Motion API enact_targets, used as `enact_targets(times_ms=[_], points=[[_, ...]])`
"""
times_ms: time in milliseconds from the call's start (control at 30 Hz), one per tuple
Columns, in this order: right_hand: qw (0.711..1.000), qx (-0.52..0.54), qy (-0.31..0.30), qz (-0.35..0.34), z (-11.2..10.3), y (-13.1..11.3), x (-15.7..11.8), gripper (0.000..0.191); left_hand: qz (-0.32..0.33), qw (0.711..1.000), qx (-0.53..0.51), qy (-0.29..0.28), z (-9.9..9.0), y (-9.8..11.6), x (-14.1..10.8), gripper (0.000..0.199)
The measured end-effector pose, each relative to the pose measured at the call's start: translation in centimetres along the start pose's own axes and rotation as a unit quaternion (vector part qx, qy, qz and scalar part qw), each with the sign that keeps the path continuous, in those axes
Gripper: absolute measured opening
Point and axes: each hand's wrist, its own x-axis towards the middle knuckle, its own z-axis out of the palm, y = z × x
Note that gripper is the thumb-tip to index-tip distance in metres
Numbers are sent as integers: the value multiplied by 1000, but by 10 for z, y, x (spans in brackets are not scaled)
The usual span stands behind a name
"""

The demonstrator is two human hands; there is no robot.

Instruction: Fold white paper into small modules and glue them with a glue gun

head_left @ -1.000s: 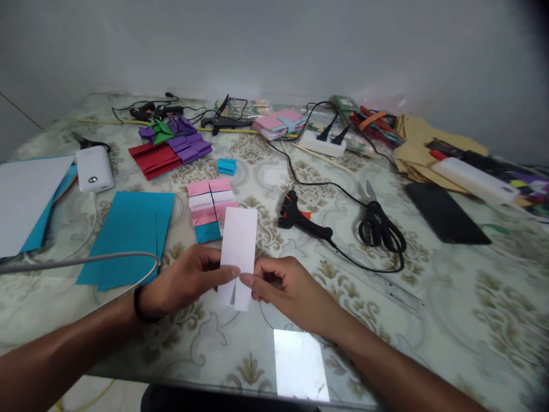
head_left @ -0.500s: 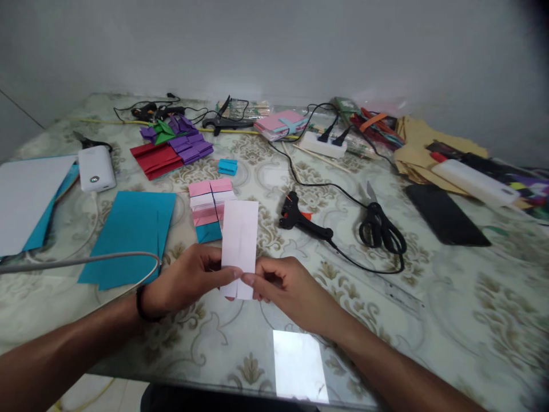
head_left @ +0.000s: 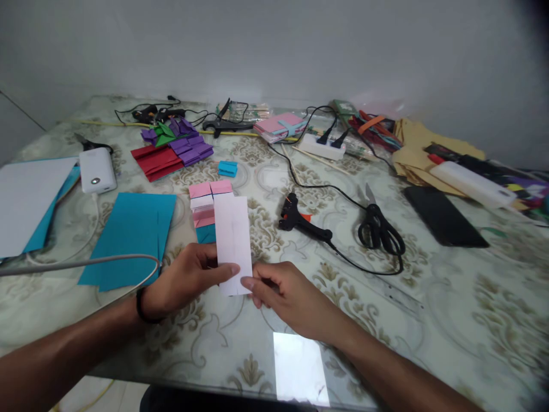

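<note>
A pale pinkish-white folded paper strip (head_left: 234,234) stands upright between my hands, with a lengthwise seam down its middle. My left hand (head_left: 195,272) grips it from the left, thumb lying across its lower front. At the lower right edge, my right hand (head_left: 283,292) pinches the strip between thumb and fingers; its other fingers are curled behind. Just beyond the strip lies a stack of folded pink, white and blue papers (head_left: 201,217), partly hidden by it. Blue paper sheets (head_left: 128,234) rest left of my left hand.
A black glue gun (head_left: 304,220) and black-handled scissors (head_left: 377,229) lie to the right, near a dark phone (head_left: 444,216). Red folded paper (head_left: 156,160) and purple folded papers (head_left: 191,149) sit behind. A power bank (head_left: 98,170) and a white power strip (head_left: 322,147) have trailing cables.
The paper strip has shifted slightly left and tilted a little. My right thumb has moved away from my left thumb, toward the strip's lower right edge.
</note>
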Motion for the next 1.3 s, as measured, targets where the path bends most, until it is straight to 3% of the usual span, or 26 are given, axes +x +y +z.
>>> enact_targets(times_ms=[167, 367, 533, 633, 767, 867, 933, 1000, 1067, 1300], points=[[1000, -20, -16, -7, 0, -3, -1, 38, -13, 1000, -15, -7, -1, -2, 1, 32], [999, 10, 26, -30, -2, -3, -1, 42, -23, 999, -40, -21, 2, 5, -1, 27], [998, -12, -19, -54, -11, -5, 0, 42, -37, 994, -64, 84, 1, 6, -4, 32], [999, 16, -1, -47, -14, -4, 2, 31, -45, 990, -79, 105, 0, 3, -5, 33], [998, 53, 24, -38, -18, 2, 6, 24, -53, 991, -60, 104, -3, 4, -2, 37], [999, 3, 11, -45, -24, 6, 9, 20, -12, 995, -23, 92, -10, 6, 5, 33], [997, -54, -1, -55, -28, 7, 10, 15, 41, 996, 54, 61, -13, 4, 9, 28], [994, -90, 1, -67, -30, 8, 10, 14, 52, 988, 145, -5, -13, 0, 12, 24], [992, -97, 16, -81, -29, 9, 11, 15, 54, 985, 163, -21, -9, -6, 13, 25], [988, -92, 56, -115, -13, 16, 15, 10, 94, 978, 185, -8, 5, -13, 12, 12]])
